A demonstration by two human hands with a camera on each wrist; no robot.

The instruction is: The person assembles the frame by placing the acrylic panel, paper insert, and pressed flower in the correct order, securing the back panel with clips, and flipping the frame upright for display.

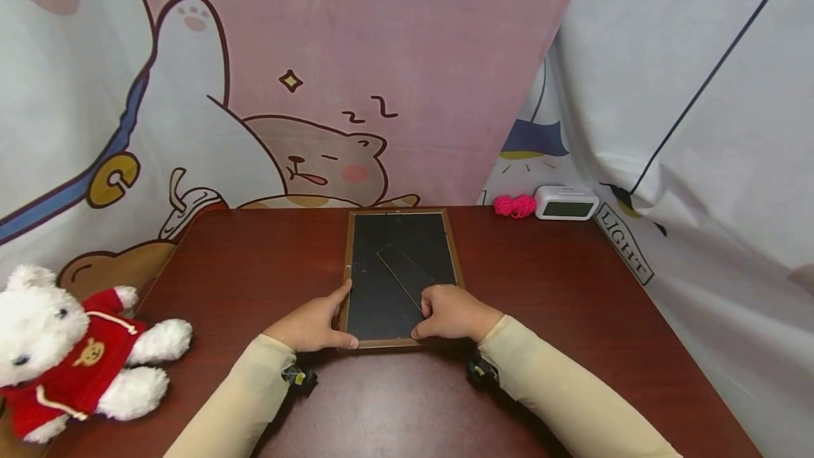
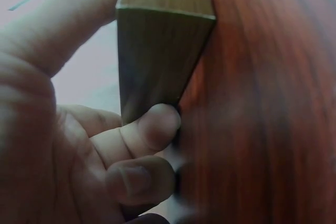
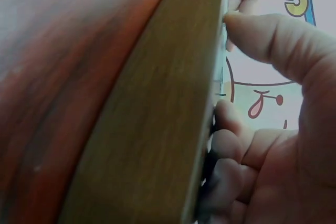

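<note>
A picture frame with a wooden border lies back side up on the table, its black backing facing me. A flat black stand leg runs slantwise across that backing. My left hand holds the frame's near left corner, thumb at the front edge and forefinger along the left side. In the left wrist view, fingertips curl against the wooden side. My right hand lies over the near right part, fingers curled on the backing by the stand leg's lower end. Its thumb touches the frame's near edge.
A white plush toy in a red hoodie sits at the left of the brown table. Pink yarn and a white digital clock stand at the back right. Printed cloth hangs behind the table.
</note>
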